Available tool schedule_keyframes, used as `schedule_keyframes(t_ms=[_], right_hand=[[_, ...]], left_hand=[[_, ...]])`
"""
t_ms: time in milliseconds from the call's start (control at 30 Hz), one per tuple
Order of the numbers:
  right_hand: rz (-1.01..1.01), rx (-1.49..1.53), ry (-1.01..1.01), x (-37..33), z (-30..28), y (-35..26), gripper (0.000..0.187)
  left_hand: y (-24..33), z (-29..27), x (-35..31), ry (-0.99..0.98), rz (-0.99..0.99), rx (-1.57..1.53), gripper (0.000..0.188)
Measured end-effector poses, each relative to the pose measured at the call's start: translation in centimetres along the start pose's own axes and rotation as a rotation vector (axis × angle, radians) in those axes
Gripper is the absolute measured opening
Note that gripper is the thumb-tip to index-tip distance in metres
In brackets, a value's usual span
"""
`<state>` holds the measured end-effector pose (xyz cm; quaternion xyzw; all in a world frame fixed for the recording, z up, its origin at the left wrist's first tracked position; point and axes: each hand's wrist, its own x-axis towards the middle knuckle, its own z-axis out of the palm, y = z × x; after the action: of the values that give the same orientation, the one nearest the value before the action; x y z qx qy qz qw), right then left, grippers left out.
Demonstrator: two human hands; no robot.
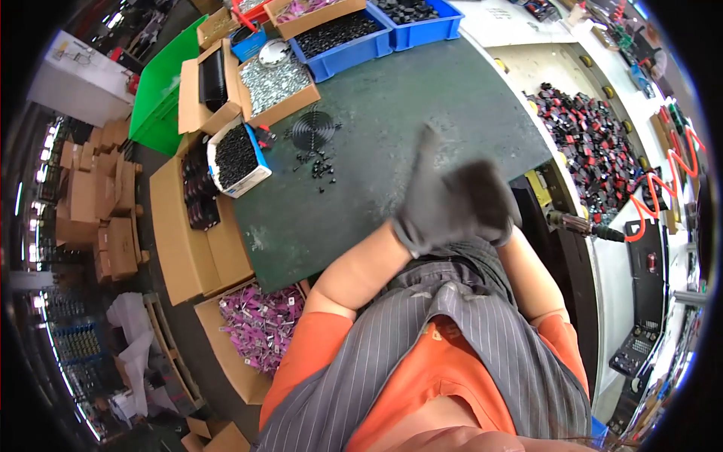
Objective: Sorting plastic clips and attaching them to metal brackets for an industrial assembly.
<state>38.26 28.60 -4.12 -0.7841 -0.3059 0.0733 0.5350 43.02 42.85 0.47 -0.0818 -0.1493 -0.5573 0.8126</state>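
Note:
Both my hands wear grey gloves and meet in front of my waist, over the near edge of a dark green table (pixel 354 211). One digit of my left hand (pixel 428 200) sticks straight up, and nothing shows in that hand. My right hand (pixel 482 197) overlaps or touches it from the right; motion smears its fingers, so their pose is unclear. Farther left on the table lie a round black ringed fan guard (pixel 312 131), a scatter of small black parts (pixel 320 166) and a red-and-black object (pixel 264 136).
Along the table's far left stand a white box of black pieces (pixel 263 173), a carton of silver parts (pixel 309 94) and blue bins (pixel 320 73). Purple parts (pixel 260 328) fill a carton below. At right, a coiled orange hose (pixel 663 192) meets a power driver (pixel 576 224) near red-and-black parts (pixel 591 147).

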Motion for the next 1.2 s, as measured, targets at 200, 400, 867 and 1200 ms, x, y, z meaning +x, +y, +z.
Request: schedule_keyframes(t_ms=[200,400,867,1200], right_hand=[[0.225,0.563,-0.016,-0.8,0.3,0.9,0.040],[0.235,0.566,-0.106,1.5,1.5,0.3,0.040],[0.110,-0.530,0.029,9.2,3.5,1.8,0.052],[-0.124,-0.740,0.054,19.1,9.4,4.8,0.063]], left_hand=[[-3.9,-0.4,-1.5,0.026,-0.190,0.106,0.107],[-3.0,-1.7,-3.2,-0.051,-0.142,0.005,0.099],[10.4,1.2,-14.3,1.013,0.346,2.612,0.048],[13.4,-3.1,-18.2,1.262,0.221,2.782,0.058]])
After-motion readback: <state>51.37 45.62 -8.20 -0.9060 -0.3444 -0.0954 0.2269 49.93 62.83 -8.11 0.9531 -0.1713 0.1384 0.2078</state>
